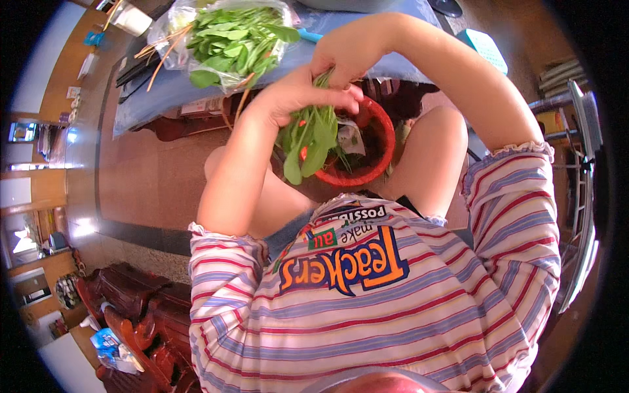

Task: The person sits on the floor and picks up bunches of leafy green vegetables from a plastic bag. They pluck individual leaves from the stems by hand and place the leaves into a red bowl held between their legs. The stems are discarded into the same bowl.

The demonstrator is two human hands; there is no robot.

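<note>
A bunch of leafy greens [319,140] hangs leaf-end down from my left hand [295,96], whose fingers wrap around its stems. Small orange-red bits show among those leaves. My right hand [351,54] bends over from the other side, its fingertips at the upper stem ends, partly hidden. Below and beside the bunch, between my knees, stands a red plastic bucket [381,164]. Inside it I see a crumpled pale wrapper [351,140] and some green scraps. A clear plastic bag [172,46] on the table holds a heap of more greens [236,42].
The table has a blue cover [162,100]. Brown strands [164,64] stick out beside the bag. A light-blue handle [309,35] lies behind my hands, and a turquoise basket-like item [484,49] sits at right. Carved dark wooden furniture [142,314] is at lower left.
</note>
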